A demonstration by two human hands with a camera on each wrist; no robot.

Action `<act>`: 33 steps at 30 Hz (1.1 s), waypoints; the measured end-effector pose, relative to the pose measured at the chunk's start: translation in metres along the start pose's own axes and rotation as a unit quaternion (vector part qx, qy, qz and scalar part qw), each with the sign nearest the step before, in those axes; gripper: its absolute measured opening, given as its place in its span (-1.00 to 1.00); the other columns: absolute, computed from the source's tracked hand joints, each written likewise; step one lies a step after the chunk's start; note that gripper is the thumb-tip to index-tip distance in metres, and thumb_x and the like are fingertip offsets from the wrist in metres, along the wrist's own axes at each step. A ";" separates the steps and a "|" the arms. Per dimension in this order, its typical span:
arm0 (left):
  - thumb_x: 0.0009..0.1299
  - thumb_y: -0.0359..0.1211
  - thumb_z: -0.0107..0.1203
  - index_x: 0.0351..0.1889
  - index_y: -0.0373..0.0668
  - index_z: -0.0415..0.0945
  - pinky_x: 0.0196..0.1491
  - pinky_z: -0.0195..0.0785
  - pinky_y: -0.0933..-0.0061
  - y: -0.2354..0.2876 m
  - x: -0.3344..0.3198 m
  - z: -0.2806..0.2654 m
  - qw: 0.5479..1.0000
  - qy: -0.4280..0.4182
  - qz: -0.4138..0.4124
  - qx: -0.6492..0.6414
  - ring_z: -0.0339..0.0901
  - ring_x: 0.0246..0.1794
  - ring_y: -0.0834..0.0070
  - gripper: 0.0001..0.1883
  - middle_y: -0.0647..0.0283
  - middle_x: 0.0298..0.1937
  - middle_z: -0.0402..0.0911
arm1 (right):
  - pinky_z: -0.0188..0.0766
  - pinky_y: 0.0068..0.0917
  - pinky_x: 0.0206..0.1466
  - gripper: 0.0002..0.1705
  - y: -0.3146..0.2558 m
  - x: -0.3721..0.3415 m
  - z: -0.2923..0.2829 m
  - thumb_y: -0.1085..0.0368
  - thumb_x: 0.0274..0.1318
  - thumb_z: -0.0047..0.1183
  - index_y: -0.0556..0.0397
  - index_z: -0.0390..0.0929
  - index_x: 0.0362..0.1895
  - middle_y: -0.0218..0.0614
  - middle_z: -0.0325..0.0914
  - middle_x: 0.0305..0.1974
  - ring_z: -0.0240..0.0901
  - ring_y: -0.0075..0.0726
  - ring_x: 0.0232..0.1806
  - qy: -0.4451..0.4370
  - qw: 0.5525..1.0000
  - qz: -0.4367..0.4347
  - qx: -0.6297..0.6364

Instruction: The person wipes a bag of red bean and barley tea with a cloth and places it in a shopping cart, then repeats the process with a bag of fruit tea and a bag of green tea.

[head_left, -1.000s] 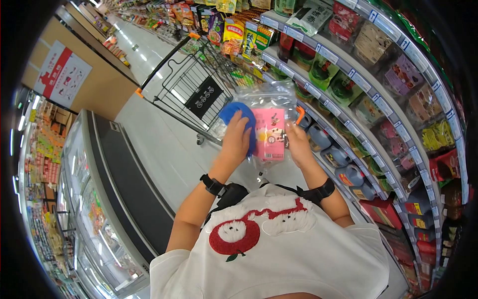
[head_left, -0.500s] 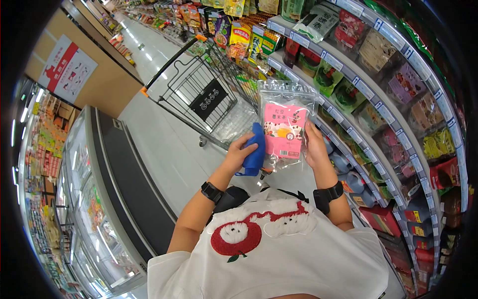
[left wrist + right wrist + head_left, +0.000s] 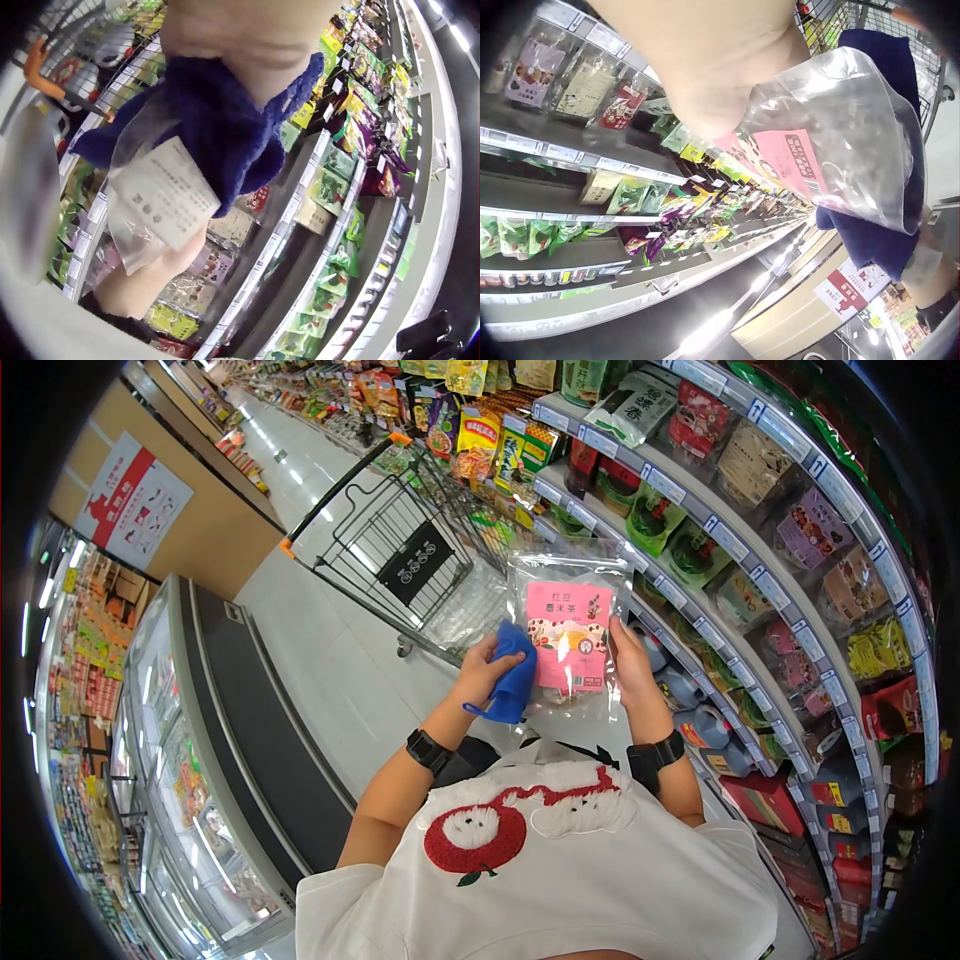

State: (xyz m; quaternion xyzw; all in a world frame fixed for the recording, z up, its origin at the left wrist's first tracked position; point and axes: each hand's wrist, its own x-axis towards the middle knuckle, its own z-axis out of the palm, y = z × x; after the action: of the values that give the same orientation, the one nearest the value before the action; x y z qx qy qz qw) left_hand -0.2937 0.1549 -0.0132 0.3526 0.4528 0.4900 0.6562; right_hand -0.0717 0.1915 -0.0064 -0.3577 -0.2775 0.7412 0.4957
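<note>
Fingers of the right hand (image 3: 632, 668) lay partly hidden behind the clear pouch (image 3: 570, 630), pinching its edge; glare whitened its pink label (image 3: 560, 678). We saw it between both hands, the left hand (image 3: 486, 672) gripping crumpled blue cloth (image 3: 513, 685). Beyond, the shopping cart's (image 3: 410, 555) small markings escaped us.

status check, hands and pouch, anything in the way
Left hand gripping blue cloth; right hand holding pouch by right edge; label facing head camera; cloth overlapping pouch's left edge.
</note>
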 end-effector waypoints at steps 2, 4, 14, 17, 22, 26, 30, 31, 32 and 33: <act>0.11 -0.48 0.16 -0.10 -0.30 0.39 -0.23 0.39 0.54 0.002 0.000 0.000 0.999 -0.001 0.029 0.035 0.50 -0.30 0.52 -0.64 0.21 -0.26 0.53 | 0.36 -0.54 -0.12 -0.61 0.010 0.008 -0.015 0.16 0.24 -0.21 0.08 0.28 0.08 -0.30 0.44 -0.08 0.44 -0.49 -0.18 0.028 0.999 0.004 -0.027; 0.06 -0.48 0.19 -0.12 -0.28 0.41 -0.21 0.37 0.50 0.005 0.000 -0.003 0.990 -0.006 0.085 0.116 0.50 -0.29 0.50 -0.61 0.22 -0.28 0.53 | 0.33 -0.51 -0.06 -0.55 0.013 0.009 -0.019 0.23 0.19 -0.14 0.11 0.20 0.14 -0.25 0.41 -0.03 0.42 -0.40 -0.12 0.067 0.990 -0.046 -0.114; -0.11 -0.48 0.21 -0.18 -0.28 0.45 -0.19 0.34 0.43 0.031 -0.014 0.019 0.861 -0.047 0.276 0.424 0.49 -0.33 0.28 -0.56 0.12 -0.33 0.52 | -0.14 -0.03 0.24 0.01 -0.028 -0.027 0.036 0.27 -0.31 0.25 0.11 -0.05 0.26 0.06 -0.06 0.26 -0.08 0.16 0.24 0.122 0.574 -0.515 -0.625; -0.11 -0.50 0.21 -0.17 -0.27 0.45 -0.18 0.34 0.45 0.026 -0.018 0.024 0.890 0.006 0.236 0.391 0.49 -0.31 0.34 -0.55 0.15 -0.32 0.52 | -0.01 -0.07 0.21 0.05 -0.021 -0.021 0.040 0.23 -0.27 0.27 0.10 -0.13 0.29 0.05 -0.10 0.28 -0.05 0.13 0.23 0.199 0.634 -0.453 -0.594; -0.09 -0.52 0.21 -0.16 -0.29 0.44 -0.16 0.34 0.49 0.020 -0.014 0.025 0.917 0.073 0.214 0.328 0.48 -0.28 0.44 -0.56 0.20 -0.28 0.51 | 0.14 -0.25 0.19 0.18 0.007 0.011 0.005 0.20 -0.15 0.23 0.07 -0.45 0.33 0.00 -0.19 0.30 -0.08 -0.03 0.29 0.060 0.950 -0.138 -0.275; -0.10 -0.50 0.22 -0.16 -0.29 0.44 -0.19 0.33 0.47 0.030 -0.018 0.030 0.890 0.013 0.267 0.369 0.48 -0.29 0.35 -0.54 0.15 -0.29 0.51 | 0.00 -0.29 0.26 0.23 0.018 0.011 0.014 0.30 -0.14 0.20 -0.01 -0.60 0.32 -0.04 -0.26 0.32 -0.20 -0.14 0.34 -0.024 0.950 -0.119 -0.288; -0.12 -0.48 0.24 -0.16 -0.29 0.43 -0.18 0.32 0.40 0.029 -0.019 0.033 0.894 -0.072 0.268 0.351 0.47 -0.27 0.20 -0.52 0.08 -0.26 0.49 | -0.12 -0.33 0.30 0.26 0.012 0.001 0.028 0.40 -0.20 0.17 -0.08 -0.65 0.32 -0.12 -0.37 0.35 -0.30 -0.20 0.36 -0.063 0.964 -0.121 -0.230; -0.12 -0.48 0.24 -0.16 -0.29 0.43 -0.18 0.32 0.40 0.030 -0.019 0.032 0.892 -0.089 0.274 0.348 0.47 -0.28 0.20 -0.52 0.08 -0.26 0.50 | -0.13 -0.33 0.31 0.26 0.011 0.000 0.028 0.40 -0.21 0.17 -0.08 -0.65 0.32 -0.13 -0.37 0.35 -0.31 -0.20 0.36 -0.068 0.966 -0.122 -0.218; -0.12 -0.48 0.24 -0.16 -0.29 0.43 -0.19 0.32 0.40 0.031 -0.019 0.032 0.890 -0.107 0.279 0.345 0.47 -0.28 0.20 -0.52 0.08 -0.26 0.50 | -0.15 -0.33 0.31 0.27 0.011 -0.001 0.028 0.40 -0.22 0.17 -0.09 -0.65 0.32 -0.13 -0.36 0.34 -0.31 -0.20 0.36 -0.072 0.968 -0.124 -0.205; -0.11 -0.50 0.23 -0.20 -0.29 0.46 -0.17 0.29 0.47 0.032 -0.020 0.034 0.892 -0.111 0.280 0.338 0.46 -0.29 0.36 -0.57 0.17 -0.31 0.50 | -0.18 -0.34 0.32 0.23 0.016 0.002 0.020 0.35 -0.21 0.16 -0.11 -0.57 0.34 -0.17 -0.36 0.34 -0.30 -0.19 0.36 -0.081 0.960 -0.146 -0.225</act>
State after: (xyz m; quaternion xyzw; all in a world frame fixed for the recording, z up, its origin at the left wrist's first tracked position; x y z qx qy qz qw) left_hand -0.2748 0.1438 0.0323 0.7172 0.3977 0.4283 0.3794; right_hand -0.0968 0.1869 -0.0076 -0.3540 -0.5254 0.6059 0.4812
